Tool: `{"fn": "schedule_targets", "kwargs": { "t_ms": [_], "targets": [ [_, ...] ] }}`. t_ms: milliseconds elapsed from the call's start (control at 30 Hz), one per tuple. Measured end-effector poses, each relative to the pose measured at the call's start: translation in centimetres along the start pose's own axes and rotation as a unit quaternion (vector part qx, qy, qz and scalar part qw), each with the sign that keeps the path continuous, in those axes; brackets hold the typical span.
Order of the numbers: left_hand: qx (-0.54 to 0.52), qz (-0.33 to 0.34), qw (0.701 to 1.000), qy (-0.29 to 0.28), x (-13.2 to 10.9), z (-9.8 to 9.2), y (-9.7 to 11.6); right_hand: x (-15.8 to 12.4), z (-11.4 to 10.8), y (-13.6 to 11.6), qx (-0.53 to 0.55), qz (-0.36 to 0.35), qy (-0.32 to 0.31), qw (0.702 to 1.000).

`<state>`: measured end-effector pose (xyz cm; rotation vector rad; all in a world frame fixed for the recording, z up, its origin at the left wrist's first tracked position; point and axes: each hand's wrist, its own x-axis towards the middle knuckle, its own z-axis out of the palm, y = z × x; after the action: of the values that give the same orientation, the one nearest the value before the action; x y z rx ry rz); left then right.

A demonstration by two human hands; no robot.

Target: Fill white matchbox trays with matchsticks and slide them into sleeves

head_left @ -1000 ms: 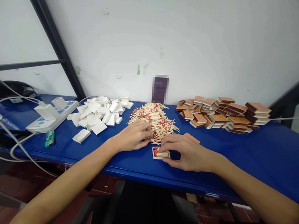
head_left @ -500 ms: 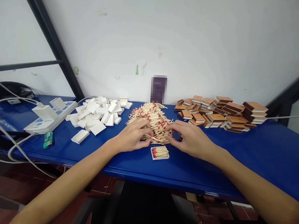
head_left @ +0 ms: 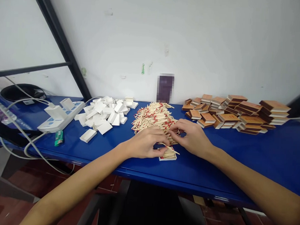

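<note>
Nearest you, the blue counter (head_left: 248,164) runs across, its front edge toward you. Just behind that edge sits the matchbox tray (head_left: 168,159), white, lying flat with matches in it; your left hand partly covers it. Your left hand (head_left: 148,143) pinches a few matches (head_left: 173,149) between thumb and fingers over the tray, their pale ends pointing to your right. Your right hand (head_left: 192,136) is at the near right side of the match pile (head_left: 152,117), fingers curled, thumb close to the fingertips; whether it grips any matches, you cannot tell from this view.

To your left: a green packet (head_left: 59,138), a single white tray (head_left: 88,135) apart from the others, a power strip (head_left: 61,116), then a heap of white trays (head_left: 99,111). To your right, orange-and-brown matchbox covers (head_left: 230,118) lie stacked and jumbled. Farthest, a pixelated purple object (head_left: 165,89) stands behind the pile, before the white wall (head_left: 219,45).
</note>
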<state>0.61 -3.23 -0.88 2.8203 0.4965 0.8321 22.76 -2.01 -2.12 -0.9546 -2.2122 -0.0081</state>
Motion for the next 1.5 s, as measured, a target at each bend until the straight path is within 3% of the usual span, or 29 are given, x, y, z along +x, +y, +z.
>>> {"fn": "schedule_targets", "kwargs": {
  "t_ms": [100,333,1033,1500],
  "targets": [
    [0.006,-0.01,1.0,-0.008,-0.2,0.0,-0.1,0.0,-0.4,0.1,0.014,0.0,0.003,1.0],
    [-0.016,-0.015,0.999,-0.023,-0.3,-0.4,0.2,0.1,0.0,0.0,-0.012,-0.008,-0.077,0.997],
    [-0.076,-0.049,0.994,-0.069,-0.7,-1.3,0.2,-0.1,-0.2,0.7,0.023,-0.01,-0.062,0.998],
    [-0.077,-0.04,0.996,-0.019,-0.8,-1.6,0.1,-0.2,-0.3,0.9,0.032,-0.021,-0.07,0.997]
  ]
}}
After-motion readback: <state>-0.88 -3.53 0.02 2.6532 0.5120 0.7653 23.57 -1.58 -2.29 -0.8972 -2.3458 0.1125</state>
